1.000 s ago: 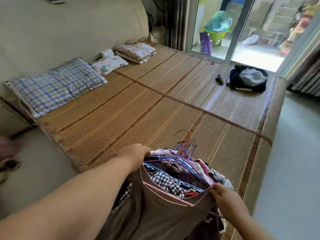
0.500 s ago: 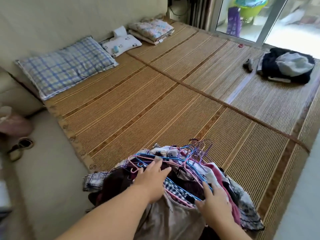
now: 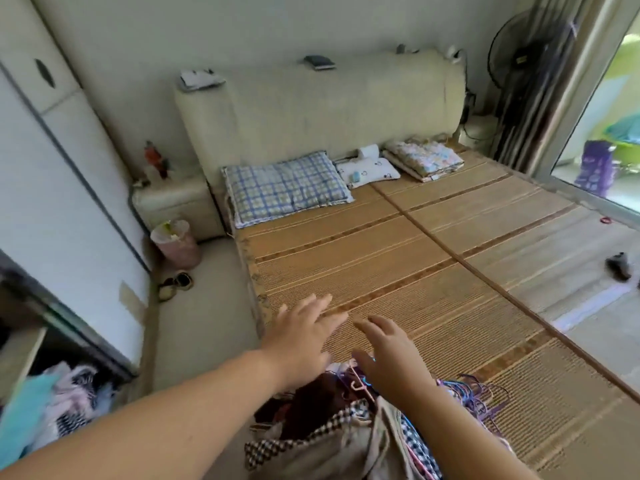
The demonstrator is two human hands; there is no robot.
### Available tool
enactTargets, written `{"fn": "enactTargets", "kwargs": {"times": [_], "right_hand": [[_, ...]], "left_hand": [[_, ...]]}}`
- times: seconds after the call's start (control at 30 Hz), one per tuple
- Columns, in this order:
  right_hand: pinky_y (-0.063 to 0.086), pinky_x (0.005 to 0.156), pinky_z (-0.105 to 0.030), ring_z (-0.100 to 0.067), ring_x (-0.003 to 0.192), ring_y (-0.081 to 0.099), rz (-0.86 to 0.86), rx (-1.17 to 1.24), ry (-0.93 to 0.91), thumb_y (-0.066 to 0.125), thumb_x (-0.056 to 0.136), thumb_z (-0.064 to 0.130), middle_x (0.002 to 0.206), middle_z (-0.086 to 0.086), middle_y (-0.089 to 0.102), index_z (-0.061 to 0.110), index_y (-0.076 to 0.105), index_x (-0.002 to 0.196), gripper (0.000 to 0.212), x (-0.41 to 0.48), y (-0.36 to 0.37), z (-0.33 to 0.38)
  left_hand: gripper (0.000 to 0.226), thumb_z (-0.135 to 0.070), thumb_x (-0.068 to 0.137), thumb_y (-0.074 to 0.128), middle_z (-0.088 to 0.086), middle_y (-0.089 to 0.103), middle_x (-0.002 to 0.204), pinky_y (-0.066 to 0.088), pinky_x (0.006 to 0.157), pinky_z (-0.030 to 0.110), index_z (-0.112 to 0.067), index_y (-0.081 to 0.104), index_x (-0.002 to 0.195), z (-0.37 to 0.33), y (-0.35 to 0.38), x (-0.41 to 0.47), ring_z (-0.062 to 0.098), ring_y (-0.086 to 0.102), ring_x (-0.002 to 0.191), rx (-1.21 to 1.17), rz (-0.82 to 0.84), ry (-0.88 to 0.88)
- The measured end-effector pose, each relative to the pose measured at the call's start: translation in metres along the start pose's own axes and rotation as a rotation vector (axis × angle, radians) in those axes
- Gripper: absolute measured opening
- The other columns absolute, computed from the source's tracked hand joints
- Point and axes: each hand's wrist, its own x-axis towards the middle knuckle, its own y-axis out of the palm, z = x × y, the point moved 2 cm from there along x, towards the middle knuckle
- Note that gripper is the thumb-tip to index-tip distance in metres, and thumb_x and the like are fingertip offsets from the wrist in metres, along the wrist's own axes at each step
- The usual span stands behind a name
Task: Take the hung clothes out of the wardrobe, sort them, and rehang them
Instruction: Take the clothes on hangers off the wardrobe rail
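Note:
A heap of clothes on hangers [image 3: 332,431] lies on the bamboo mat of the bed [image 3: 398,271], at its near edge. Checked, dark red and khaki garments show in it, with blue, pink and purple wire hangers [image 3: 478,393] sticking out to the right. My left hand [image 3: 301,337] hovers over the mat just beyond the heap, fingers spread, holding nothing. My right hand [image 3: 388,355] is beside it, above the hangers, fingers apart and empty. The wardrobe [image 3: 69,209] stands at the left with its sliding door partly open; more clothes [image 3: 59,403] show inside at the bottom.
A checked pillow [image 3: 284,188], a small white pillow [image 3: 370,169] and a folded quilt [image 3: 424,159] lie by the headboard. A pink bin [image 3: 175,244] and shoes [image 3: 176,282] sit on the floor beside the bed. A fan [image 3: 516,64] stands by the glass door.
Both hands have let go of the bundle, which now rests on the mat, and have lifted away with fingers spread. The view has swung left toward the wardrobe and headboard.

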Motion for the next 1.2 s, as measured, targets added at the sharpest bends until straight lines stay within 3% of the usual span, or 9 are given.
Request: {"fn": "enactTargets", "kwargs": {"times": [0.2,0.4,0.67,0.77,1.1,1.2], "right_hand": [[0.031,0.111,-0.036,-0.017,0.133,0.035,-0.092,0.002,-0.341,0.055,0.089,0.041,0.147,0.005,0.036,0.038,0.036,0.141,0.055,0.032,-0.037,0.146],[0.029,0.110,-0.034,-0.016,0.135,0.031,-0.095,-0.036,-0.619,0.052,0.091,0.044,0.148,0.009,0.031,0.042,0.032,0.142,0.055,0.052,-0.036,0.311],[0.029,0.110,-0.039,-0.018,0.136,0.033,-0.146,0.009,-0.876,0.051,0.091,0.046,0.151,0.010,0.028,0.043,0.030,0.141,0.054,0.062,-0.005,0.516],[0.030,0.109,-0.037,-0.016,0.135,0.033,-0.172,0.033,-0.954,0.052,0.090,0.044,0.149,0.009,0.031,0.043,0.032,0.141,0.055,0.061,0.000,0.574],[0.037,0.105,-0.040,-0.016,0.127,0.043,-0.182,0.165,-1.192,0.054,0.088,0.049,0.140,0.010,0.042,0.041,0.036,0.138,0.054,0.089,0.003,0.704],[0.041,0.104,-0.043,-0.016,0.123,0.047,-0.134,0.245,-1.271,0.055,0.088,0.048,0.139,0.010,0.043,0.042,0.036,0.138,0.054,0.103,0.003,0.735]], "left_hand": [[0.070,-0.038,0.086,0.048,-0.003,0.003,0.160,0.009,0.114,0.048,-0.040,0.014,0.148,0.089,-0.086,-0.097,0.017,0.000,0.146,0.120,-0.272,-0.163],[0.071,-0.045,0.087,0.047,-0.006,-0.003,0.160,0.005,0.114,0.048,-0.040,0.012,0.148,0.192,-0.143,-0.212,0.015,-0.006,0.145,0.176,-0.371,-0.450],[0.067,-0.047,0.087,0.051,-0.004,0.004,0.159,0.009,0.114,0.055,-0.040,0.019,0.146,0.296,-0.206,-0.348,0.020,0.001,0.146,0.323,-0.520,-0.699],[0.066,-0.049,0.084,0.051,-0.003,0.009,0.159,0.015,0.114,0.055,-0.039,0.024,0.144,0.319,-0.222,-0.388,0.021,0.004,0.146,0.396,-0.588,-0.788],[0.062,-0.055,0.083,0.047,-0.002,0.012,0.158,0.011,0.116,0.051,-0.038,0.031,0.141,0.351,-0.284,-0.443,0.024,0.003,0.146,0.700,-0.683,-0.982],[0.058,-0.056,0.080,0.051,0.004,0.021,0.157,0.015,0.115,0.050,-0.038,0.043,0.134,0.351,-0.314,-0.447,0.026,0.010,0.145,0.768,-0.712,-1.091]]}}
